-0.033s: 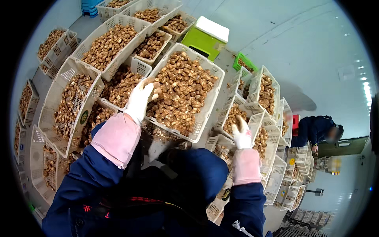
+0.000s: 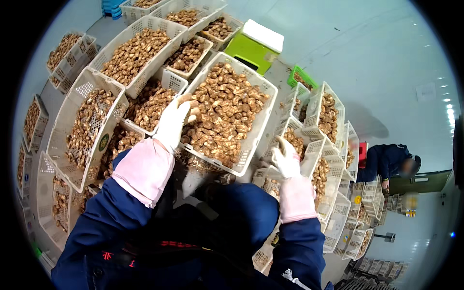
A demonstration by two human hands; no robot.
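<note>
My left hand [image 2: 173, 123], in a white glove, is at the left rim of a large white crate [image 2: 267, 113] heaped with brown-and-pale knobbly mushrooms [image 2: 227, 106]. Its fingers reach over the heap, slightly bent and apart, with no mushroom visibly gripped. My right hand [image 2: 286, 160], also gloved in white, hovers right of that crate, near a smaller white crate of mushrooms [image 2: 294, 140]. Its fingers are curved, with a gap between the fingertips, and nothing shows in them. Pink cuffs cover both wrists.
More perforated crates of mushrooms stand around me, such as a tilted one [image 2: 63, 140] at left and a stacked one [image 2: 333, 108] at right. A green box with a white lid [image 2: 256, 43] stands beyond. Another person [image 2: 386, 162] bends over crates at far right.
My right hand has moved left, away from the mushrooms in the right-hand crate and toward the large crate. My left hand has stayed nearly in place at the rim.
</note>
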